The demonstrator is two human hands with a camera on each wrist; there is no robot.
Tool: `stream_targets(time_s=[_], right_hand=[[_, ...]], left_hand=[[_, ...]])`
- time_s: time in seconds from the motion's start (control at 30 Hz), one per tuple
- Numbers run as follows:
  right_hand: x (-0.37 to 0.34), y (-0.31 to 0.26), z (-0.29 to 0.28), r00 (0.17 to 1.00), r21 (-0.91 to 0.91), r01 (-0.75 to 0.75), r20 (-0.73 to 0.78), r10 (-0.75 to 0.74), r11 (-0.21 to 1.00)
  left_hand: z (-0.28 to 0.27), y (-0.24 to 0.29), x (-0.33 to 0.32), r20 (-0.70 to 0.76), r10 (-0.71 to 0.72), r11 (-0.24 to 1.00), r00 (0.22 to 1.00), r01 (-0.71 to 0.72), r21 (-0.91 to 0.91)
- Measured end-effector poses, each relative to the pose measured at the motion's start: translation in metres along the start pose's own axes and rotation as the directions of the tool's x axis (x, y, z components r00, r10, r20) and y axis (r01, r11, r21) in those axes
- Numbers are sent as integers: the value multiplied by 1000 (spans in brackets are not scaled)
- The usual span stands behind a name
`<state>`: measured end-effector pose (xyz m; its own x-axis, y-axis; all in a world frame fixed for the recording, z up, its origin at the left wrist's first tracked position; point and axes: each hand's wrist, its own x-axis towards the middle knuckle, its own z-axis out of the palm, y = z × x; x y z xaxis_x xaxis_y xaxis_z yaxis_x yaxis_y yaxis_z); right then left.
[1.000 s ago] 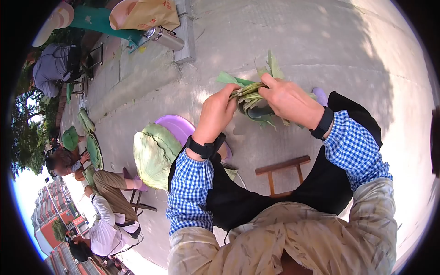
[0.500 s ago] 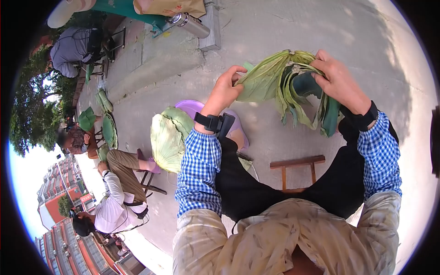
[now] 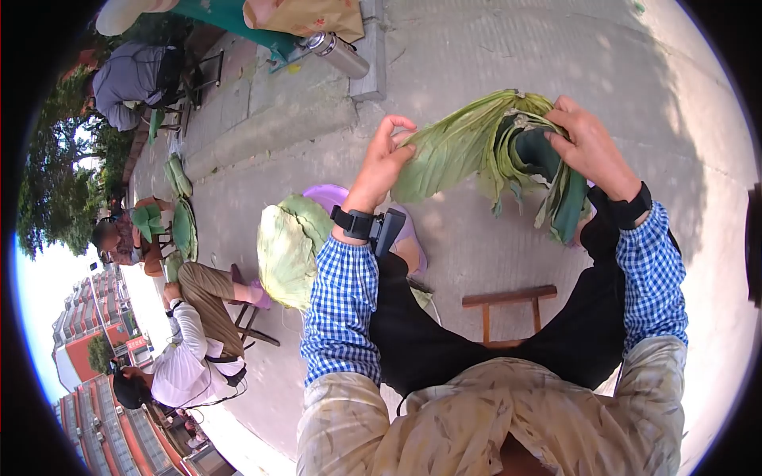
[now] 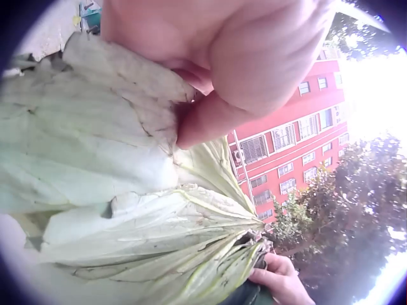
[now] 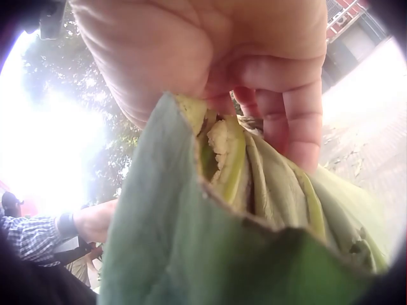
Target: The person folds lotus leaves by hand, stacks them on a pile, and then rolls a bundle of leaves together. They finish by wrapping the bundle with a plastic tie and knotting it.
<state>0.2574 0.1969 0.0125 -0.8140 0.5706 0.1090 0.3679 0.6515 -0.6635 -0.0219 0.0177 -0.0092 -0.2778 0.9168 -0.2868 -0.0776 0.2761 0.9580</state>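
Observation:
Between the two hands, in the head view, hangs a bunch of wilted lotus leaves (image 3: 460, 143), pleated together at the top and fanned out on the left. My left hand (image 3: 383, 165) pinches the outer edge of the pale leaf; its thumb presses on the leaf surface (image 4: 95, 140) in the left wrist view. My right hand (image 3: 594, 149) grips the gathered end, where dark green leaf hangs below the fingers. Close up in the right wrist view, a green leaf (image 5: 191, 235) wraps around several yellowish folds, with the right fingers curled over them.
Large pale lotus leaves (image 3: 286, 246) lie beside a purple basin (image 3: 324, 194) on the left. A small wooden stool (image 3: 509, 297) stands between the legs. A steel flask (image 3: 340, 55) and a paper bag (image 3: 317, 16) are at the back. A seated person (image 3: 186, 349) is on the left.
The bundled stems between my close-set hands have turned into a spread leaf fan. My hands have moved apart, the right one to the right; lately the fan has opened slightly more leftward.

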Motion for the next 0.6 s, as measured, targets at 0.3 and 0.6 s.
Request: stream_targets(time_s=[0.3, 0.6], right_hand=[[2, -12, -7, 1000, -27, 14, 22, -14, 1000], [4, -41, -7, 999, 4, 38, 28, -38, 999]], left_hand=[[-6, -10, 5, 3, 151, 984, 988, -150, -101], [26, -23, 12, -133, 302, 696, 944, -123, 707]])
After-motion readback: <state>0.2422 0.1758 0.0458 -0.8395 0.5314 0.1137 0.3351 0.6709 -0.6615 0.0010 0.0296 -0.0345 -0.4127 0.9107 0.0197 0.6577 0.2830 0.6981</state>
